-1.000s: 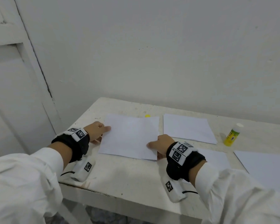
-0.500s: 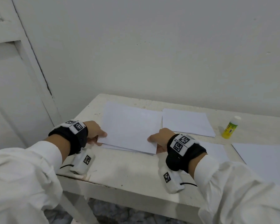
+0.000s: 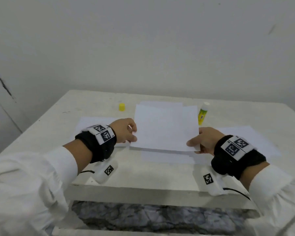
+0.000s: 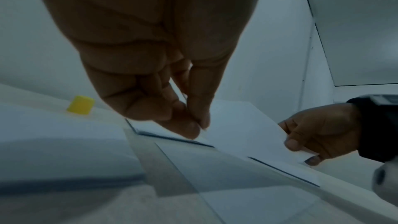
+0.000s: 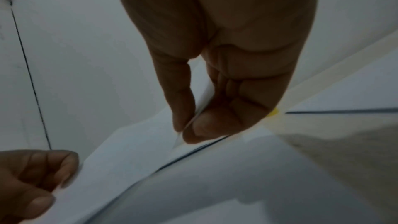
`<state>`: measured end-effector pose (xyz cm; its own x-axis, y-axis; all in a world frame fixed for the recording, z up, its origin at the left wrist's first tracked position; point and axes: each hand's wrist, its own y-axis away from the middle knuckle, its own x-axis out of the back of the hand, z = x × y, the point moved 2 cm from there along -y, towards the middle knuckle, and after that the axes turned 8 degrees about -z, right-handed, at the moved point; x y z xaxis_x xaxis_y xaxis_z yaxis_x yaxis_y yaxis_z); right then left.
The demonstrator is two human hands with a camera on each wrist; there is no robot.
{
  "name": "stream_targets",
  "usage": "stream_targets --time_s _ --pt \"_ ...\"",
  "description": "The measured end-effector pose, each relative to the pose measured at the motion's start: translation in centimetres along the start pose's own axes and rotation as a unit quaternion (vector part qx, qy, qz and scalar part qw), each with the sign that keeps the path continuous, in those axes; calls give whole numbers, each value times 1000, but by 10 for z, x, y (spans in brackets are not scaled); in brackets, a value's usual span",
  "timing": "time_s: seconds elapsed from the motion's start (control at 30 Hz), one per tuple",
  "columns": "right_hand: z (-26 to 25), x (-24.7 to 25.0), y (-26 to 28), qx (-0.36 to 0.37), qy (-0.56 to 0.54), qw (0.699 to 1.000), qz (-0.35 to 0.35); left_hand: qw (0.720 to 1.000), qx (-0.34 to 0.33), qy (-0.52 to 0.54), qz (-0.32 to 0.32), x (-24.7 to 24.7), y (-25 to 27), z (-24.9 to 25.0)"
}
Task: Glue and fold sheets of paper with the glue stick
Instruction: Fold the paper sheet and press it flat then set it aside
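Note:
A white sheet of paper (image 3: pixel 165 128) is lifted off the white table (image 3: pixel 46 132), its near edge raised. My left hand (image 3: pixel 132 133) pinches its near left corner between thumb and fingers, and my right hand (image 3: pixel 193 144) pinches its near right corner. The wrist views show each pinch close up: left hand (image 4: pixel 198 125), right hand (image 5: pixel 183 129). The uncapped glue stick (image 3: pixel 203 114) stands behind the sheet at the right. Its yellow cap (image 3: pixel 122 106) lies at the back left of the table.
More white sheets lie flat on the table: one to the left (image 3: pixel 92 123), one to the right (image 3: pixel 255 138), one under the lifted sheet (image 3: pixel 167 157), another behind it (image 3: pixel 162 104). A white wall rises just behind the table.
Both hands have lifted the sheet off the table and carried it to the right, over the other sheets. The yellow cap has come into view behind where it lay.

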<state>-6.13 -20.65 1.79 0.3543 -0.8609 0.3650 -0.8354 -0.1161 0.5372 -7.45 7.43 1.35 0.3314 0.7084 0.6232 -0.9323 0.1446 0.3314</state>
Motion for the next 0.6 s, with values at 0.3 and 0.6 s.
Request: stream_targets --time_s 0.3,0.6 --pt "27 19 -3 -81 64 995 6 989 48 -95 -106 -38 -18 11" --pt "31 14 -10 -84 73 994 -17 984 72 -123 -111 -43 -18 12"
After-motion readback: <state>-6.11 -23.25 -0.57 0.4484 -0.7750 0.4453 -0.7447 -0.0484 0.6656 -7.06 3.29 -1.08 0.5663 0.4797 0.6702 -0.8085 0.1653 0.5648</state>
